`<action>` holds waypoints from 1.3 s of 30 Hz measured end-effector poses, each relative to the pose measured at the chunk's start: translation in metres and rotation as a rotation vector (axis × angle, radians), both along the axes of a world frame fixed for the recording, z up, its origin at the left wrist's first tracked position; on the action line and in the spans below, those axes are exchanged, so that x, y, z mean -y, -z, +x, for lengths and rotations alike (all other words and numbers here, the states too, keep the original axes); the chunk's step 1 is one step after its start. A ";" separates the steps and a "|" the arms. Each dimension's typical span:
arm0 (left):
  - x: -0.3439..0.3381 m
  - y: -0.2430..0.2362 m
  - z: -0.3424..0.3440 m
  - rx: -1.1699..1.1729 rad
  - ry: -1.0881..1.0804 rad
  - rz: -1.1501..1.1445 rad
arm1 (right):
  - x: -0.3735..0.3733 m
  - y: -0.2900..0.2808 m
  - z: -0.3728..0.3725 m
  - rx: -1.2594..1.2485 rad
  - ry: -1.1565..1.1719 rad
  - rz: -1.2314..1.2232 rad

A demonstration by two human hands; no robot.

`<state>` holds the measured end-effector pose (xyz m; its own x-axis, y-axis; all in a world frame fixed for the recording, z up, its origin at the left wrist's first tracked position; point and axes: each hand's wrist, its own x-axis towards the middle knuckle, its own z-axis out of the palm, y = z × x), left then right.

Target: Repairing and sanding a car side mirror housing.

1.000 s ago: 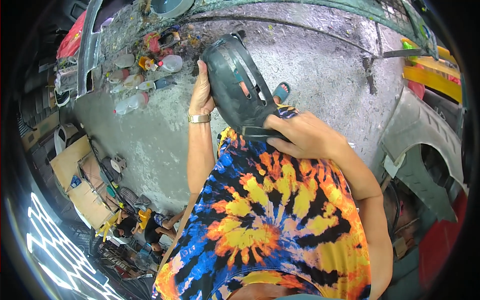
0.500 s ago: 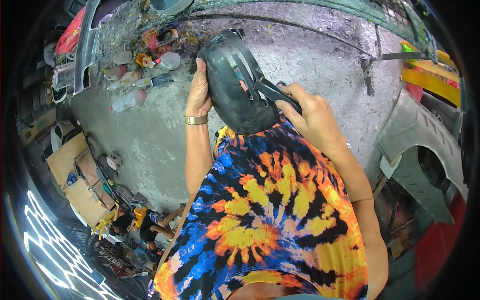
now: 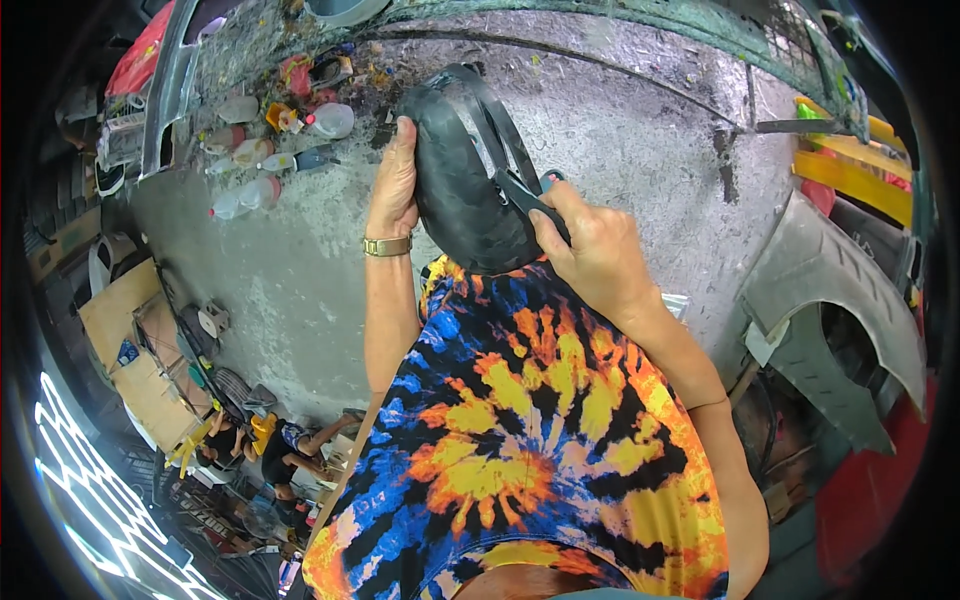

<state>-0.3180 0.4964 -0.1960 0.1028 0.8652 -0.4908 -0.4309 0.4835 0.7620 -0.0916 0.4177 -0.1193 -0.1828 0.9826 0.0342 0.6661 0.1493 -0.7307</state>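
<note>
Before my body is a curved, scuffed black plastic part (image 3: 450, 180), shaped like a housing, with long slots along its right side. My left hand (image 3: 398, 180), wearing a watch with a metal band, grips its left edge, thumb upward. My right hand (image 3: 590, 245) is closed on a narrow dark strip (image 3: 522, 198) that lies across the slotted side at a slant; I cannot tell whether the strip is loose or attached to the part.
Plastic bottles and jugs (image 3: 260, 190) litter the upper-left floor (image 3: 280, 280). A metal frame (image 3: 760, 127) crosses the top. Grey fender panels (image 3: 820, 290) and yellow pieces (image 3: 850, 180) stand at right. People (image 3: 285, 455) crouch lower left near boards (image 3: 125, 330).
My right hand has moved up from the part's lower end to its slotted side, where the dark strip now angles. The part has shifted and tilted slightly in my left hand.
</note>
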 end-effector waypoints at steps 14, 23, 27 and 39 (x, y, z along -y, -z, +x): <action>0.000 -0.015 0.004 -0.111 0.040 0.012 | -0.002 -0.003 0.000 0.106 -0.056 -0.078; 0.006 -0.028 0.016 -0.148 0.079 0.046 | -0.035 -0.018 0.004 0.274 -0.260 -0.146; 0.001 -0.023 0.019 -0.257 0.163 0.086 | -0.044 -0.011 0.011 0.283 -0.301 -0.253; -0.002 -0.005 0.027 -0.188 0.144 0.008 | -0.022 0.007 0.014 0.231 -0.171 -0.157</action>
